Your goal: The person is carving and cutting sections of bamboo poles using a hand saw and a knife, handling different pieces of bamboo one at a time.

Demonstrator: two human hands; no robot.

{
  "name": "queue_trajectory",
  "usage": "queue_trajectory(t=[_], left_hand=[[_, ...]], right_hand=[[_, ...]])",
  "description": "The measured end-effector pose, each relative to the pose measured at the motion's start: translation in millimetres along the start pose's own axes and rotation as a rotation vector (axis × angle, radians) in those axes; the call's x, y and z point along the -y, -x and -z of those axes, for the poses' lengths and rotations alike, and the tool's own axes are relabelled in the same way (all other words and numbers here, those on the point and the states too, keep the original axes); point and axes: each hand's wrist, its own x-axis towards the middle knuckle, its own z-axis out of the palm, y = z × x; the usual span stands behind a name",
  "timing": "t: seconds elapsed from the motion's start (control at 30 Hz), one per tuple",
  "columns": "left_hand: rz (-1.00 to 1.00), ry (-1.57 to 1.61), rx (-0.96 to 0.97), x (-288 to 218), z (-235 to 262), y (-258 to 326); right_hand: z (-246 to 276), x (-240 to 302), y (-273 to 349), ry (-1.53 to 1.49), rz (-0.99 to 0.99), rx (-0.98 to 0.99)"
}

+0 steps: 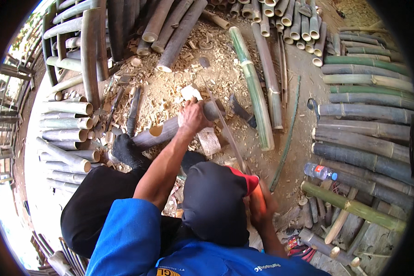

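A dark bamboo pole [171,130] with a cut hole in its side lies slantwise in front of me. My left hand [194,115] is closed around it near its right end. A long handsaw [231,138] crosses the pole just right of that hand, its blade against the bamboo. My right hand [261,208], partly hidden by a dark cap with a red brim, grips the saw at its near end. My dark-covered left foot [128,151] rests against the pole's left end. A pale wood block [209,140] lies beneath the pole's right part.
Wood chips [170,87] cover the ground. A long blade tool [134,110] lies left. A green bamboo pole [252,89] lies beyond the saw. Stacked bamboo [368,110] lines the right side, with a plastic bottle [318,171] on it; cut tubes [66,134] lie left.
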Motion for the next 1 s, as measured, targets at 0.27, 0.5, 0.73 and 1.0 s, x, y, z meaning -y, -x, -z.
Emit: queue_trajectory(t=[0.27,0.5,0.73,1.0], left_hand=[[0.019,0.063,0.017,10,-8,-15],[0.051,0.045,0.07,0,2,-12],[0.053,0.104,0.085,18,-1,-16],[0.035,0.049,0.013,12,-11,-19]], right_hand=[[-69,-16,-118,0.056,0.005,0.04],[-14,-18,1,-0.001,-0.082,0.034],[-23,-1,-54,0.169,0.093,0.105],[-64,-15,-127,-0.027,-0.048,0.084]])
